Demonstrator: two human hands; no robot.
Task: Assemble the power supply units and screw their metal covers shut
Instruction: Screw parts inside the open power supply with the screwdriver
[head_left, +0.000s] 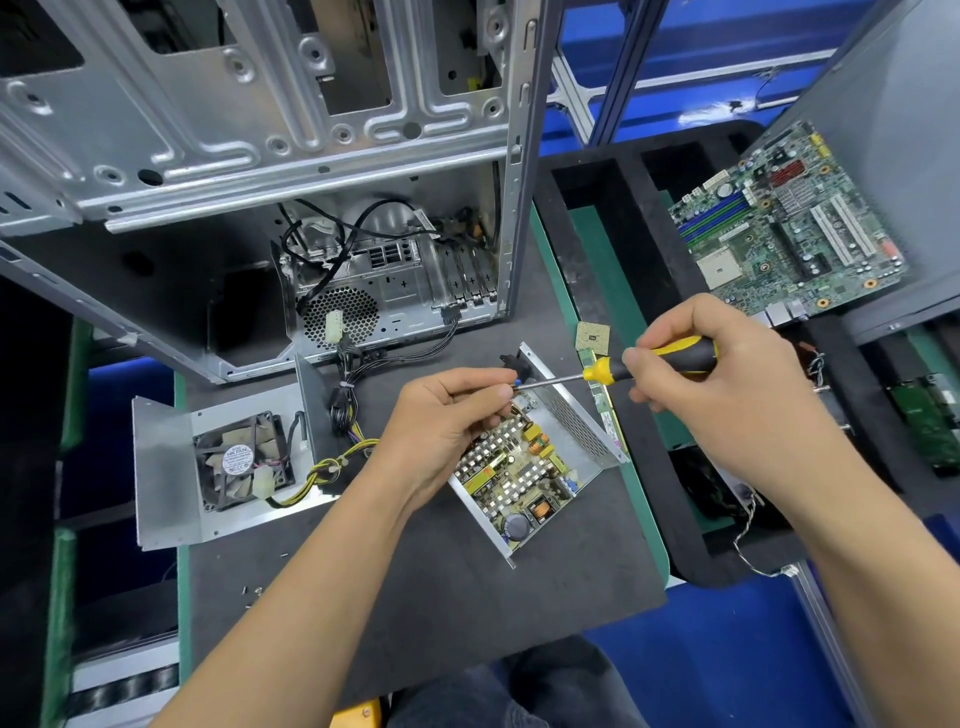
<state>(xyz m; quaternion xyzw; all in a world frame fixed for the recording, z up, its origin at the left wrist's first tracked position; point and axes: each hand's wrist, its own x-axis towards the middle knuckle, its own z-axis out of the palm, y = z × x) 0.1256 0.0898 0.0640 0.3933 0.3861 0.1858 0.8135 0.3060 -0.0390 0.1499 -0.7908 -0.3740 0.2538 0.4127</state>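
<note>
At frame centre on the grey table: open power supply unit, circuit board exposed. Right hand gripping a yellow-and-black screwdriver, shaft pointing left to the left hand, fingers curled at the tip; contents of that grip hidden. Lower left, metal cover with fan.

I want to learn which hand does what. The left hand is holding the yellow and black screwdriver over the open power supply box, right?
Not quite. The head view shows the right hand holding the yellow and black screwdriver; the left hand steadies its tip over the open power supply box.
</note>
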